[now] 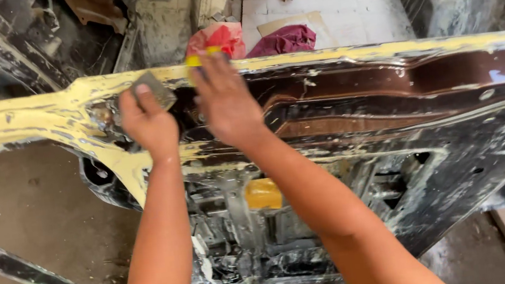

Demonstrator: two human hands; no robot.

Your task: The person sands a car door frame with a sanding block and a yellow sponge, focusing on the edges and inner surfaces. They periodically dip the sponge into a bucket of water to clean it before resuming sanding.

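Bodywork fills the view: a big dark car panel (pixel 393 137) lies flat under both hands, its far edge and the stretch left of the left hand coated in pale yellow filler (pixel 19 122). It looks rigid and heavy, with thin pressed edges, so I judge it best gripped along the stiffer frame on the near side. Beyond the hands, red and maroon rags (pixel 253 39) lie on the floor. The left hand (pixel 148 119) pinches a small grey sanding block (pixel 155 88), probably light, stiff and gritty, held by its edges against the yellow edge. The right hand (pixel 226 103) presses fingers down on a small yellow spreader (pixel 200 58) (mostly hidden), likely thin and flexible.
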